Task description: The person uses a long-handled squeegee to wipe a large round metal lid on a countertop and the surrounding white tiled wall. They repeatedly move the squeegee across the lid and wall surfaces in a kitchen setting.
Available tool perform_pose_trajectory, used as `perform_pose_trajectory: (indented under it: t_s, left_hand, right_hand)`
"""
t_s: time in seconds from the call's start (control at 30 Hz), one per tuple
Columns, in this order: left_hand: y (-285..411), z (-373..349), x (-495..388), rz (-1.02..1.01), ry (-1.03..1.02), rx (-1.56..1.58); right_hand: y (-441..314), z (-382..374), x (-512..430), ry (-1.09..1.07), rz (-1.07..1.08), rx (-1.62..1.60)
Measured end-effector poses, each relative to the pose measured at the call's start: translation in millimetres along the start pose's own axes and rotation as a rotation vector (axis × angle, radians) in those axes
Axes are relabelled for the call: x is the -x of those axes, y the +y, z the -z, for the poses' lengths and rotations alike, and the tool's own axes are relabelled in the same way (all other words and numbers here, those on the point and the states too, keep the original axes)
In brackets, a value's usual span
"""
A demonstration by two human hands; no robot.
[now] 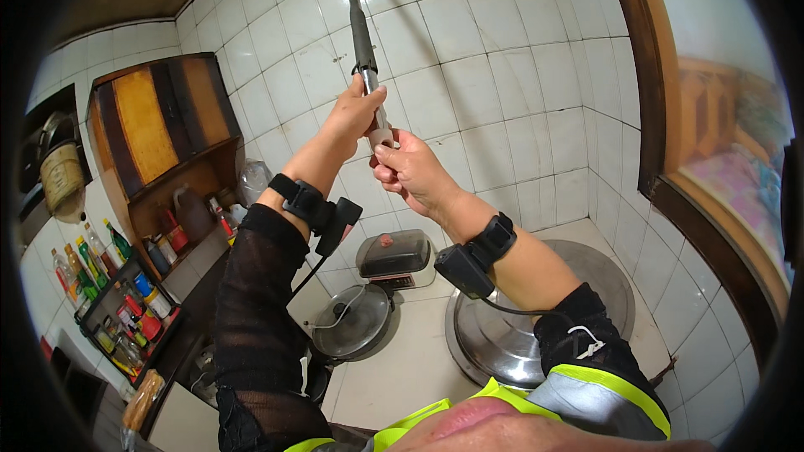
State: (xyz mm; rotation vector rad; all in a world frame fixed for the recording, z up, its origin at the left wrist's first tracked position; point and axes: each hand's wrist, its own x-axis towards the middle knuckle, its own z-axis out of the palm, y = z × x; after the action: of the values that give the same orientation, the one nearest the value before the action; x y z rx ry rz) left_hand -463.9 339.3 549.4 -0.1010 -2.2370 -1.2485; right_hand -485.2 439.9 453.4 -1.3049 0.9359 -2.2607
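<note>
Both my hands are raised before the white tiled wall on a long pole (360, 34) with a dark grey sleeve and a shiny metal lower section. My left hand (358, 112) grips the metal section just below the sleeve. Lower down, my right hand (405, 166) holds the pole's pale, hollow end between thumb and fingers. The pole runs up past the top edge of the view, where a thin dark bar crosses beside it; what it carries at its far end is hidden.
Below my hands, a counter (402, 339) bears a lidded electric pan (353, 321), a dark-lidded appliance (394, 257) and a large metal lid (502, 339). A wall cabinet (151, 125) and bottle rack (129, 320) are at left, a wood-framed opening (650, 75) at right.
</note>
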Motion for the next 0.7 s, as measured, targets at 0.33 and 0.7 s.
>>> perform_pose_trajectory:
  t_s: [0.33, 0.7]
  left_hand:
    - [-47.9, -23.6, 40.9, -0.266, 0.326, -0.136]
    - [22.2, 16.7, -31.5, -0.287, 0.47, -0.046]
  right_hand:
    - [-2.4, 12.6, 4.8, -0.087, 0.037, 0.337]
    - [-18.5, 160.2, 130.8, -0.014, 0.014, 1.05]
